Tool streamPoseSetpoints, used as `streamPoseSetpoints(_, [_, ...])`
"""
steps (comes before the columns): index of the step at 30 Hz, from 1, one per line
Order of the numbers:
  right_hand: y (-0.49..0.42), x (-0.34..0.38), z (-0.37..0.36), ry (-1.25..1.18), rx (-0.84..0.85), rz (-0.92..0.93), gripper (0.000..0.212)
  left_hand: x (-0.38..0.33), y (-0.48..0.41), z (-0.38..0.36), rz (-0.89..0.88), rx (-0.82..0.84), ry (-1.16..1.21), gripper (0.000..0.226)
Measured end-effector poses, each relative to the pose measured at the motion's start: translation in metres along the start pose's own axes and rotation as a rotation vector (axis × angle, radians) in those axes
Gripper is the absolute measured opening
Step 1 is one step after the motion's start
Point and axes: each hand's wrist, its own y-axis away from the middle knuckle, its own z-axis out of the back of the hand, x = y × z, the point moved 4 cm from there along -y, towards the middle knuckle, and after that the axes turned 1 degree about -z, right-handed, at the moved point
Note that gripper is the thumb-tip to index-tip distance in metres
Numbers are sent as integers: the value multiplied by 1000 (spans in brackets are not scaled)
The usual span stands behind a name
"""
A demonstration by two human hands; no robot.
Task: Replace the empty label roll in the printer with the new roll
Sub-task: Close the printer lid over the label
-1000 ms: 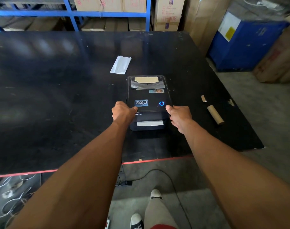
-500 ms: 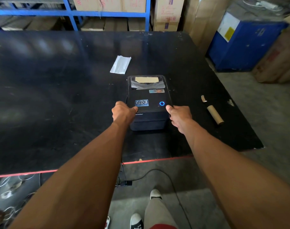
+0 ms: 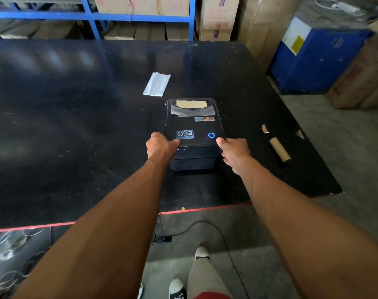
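Note:
A black label printer (image 3: pixel 194 134) stands on the black table (image 3: pixel 76 126) with its lid down and a blue ring light lit. A brownish roll shows through its rear window. My left hand (image 3: pixel 161 148) grips the printer's front left corner, thumb on the lid. At the front right corner my right hand (image 3: pixel 234 152) presses with its thumb on top. No label shows at the front slot. The bare cardboard core (image 3: pixel 279 149) of a roll lies on the table to the right of the printer.
A white empty wrapper (image 3: pixel 156 84) lies behind the printer. A small paper scrap (image 3: pixel 264 128) sits near the core. The table's red front edge (image 3: pixel 205 209) is close to me, with a cable (image 3: pixel 205 225) on the floor. Blue shelving (image 3: pixel 93 17), cartons and a blue box (image 3: pixel 317 59) stand beyond.
One second ago a white label end stuck out of the front slot; it is gone from view now. Both hands stay at the printer's front corners.

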Motion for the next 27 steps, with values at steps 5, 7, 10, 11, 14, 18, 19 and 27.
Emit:
streamPoseSetpoints(5, [-2, -2, -2, 13, 14, -8, 20, 0, 1, 0, -1, -11, 14, 49])
streamPoseSetpoints(7, [-3, -2, -2, 19, 18, 0, 21, 1, 0, -1, -4, -9, 17, 50])
streamPoseSetpoints(10, [-4, -3, -2, 6, 17, 4, 20, 2, -1, -2, -9, -8, 9, 51])
streamPoseSetpoints(11, [-5, -4, -2, 4, 16, 5, 20, 2, -2, -2, -9, -6, 8, 52])
streamPoseSetpoints(14, [-6, -4, -2, 8, 16, 10, 19, 2, -3, -3, -17, -6, 3, 52])
streamPoseSetpoints(18, [-7, -4, -2, 8, -2, 4, 17, 3, -4, -3, -23, -3, 6, 51])
streamPoseSetpoints(19, [-7, -4, -2, 9, -2, 2, 17, 3, -3, -3, -22, -5, 6, 50])
streamPoseSetpoints(27, [-9, -1, -1, 55, 41, -9, 21, 2, -2, -6, 6, 6, -32, 48])
